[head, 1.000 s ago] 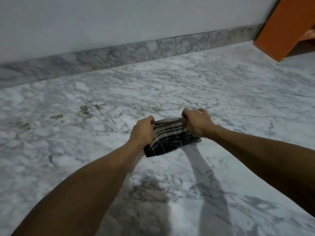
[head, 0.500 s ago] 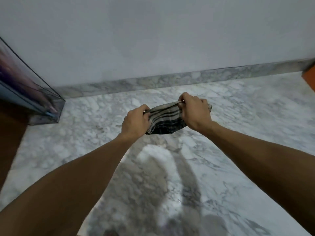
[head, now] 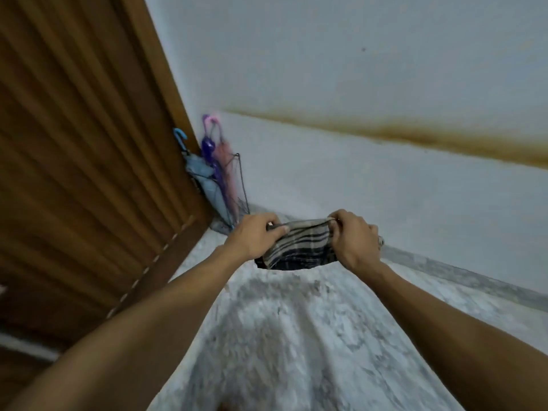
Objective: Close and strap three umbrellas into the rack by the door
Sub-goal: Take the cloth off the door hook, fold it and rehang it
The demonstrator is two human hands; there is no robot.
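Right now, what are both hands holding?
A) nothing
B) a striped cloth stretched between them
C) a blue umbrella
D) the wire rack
B: the left hand and right hand each pinch an end of the striped cloth; the umbrellas stand in the rack.

Dim, flat indoor light leaves the whole frame motion-blurred, worst on the door (head: 74, 143) at 9 o'clock, with a soft dark shadow on the floor (head: 296, 336) toward 6 o'clock and wide-angle bending at the edges.
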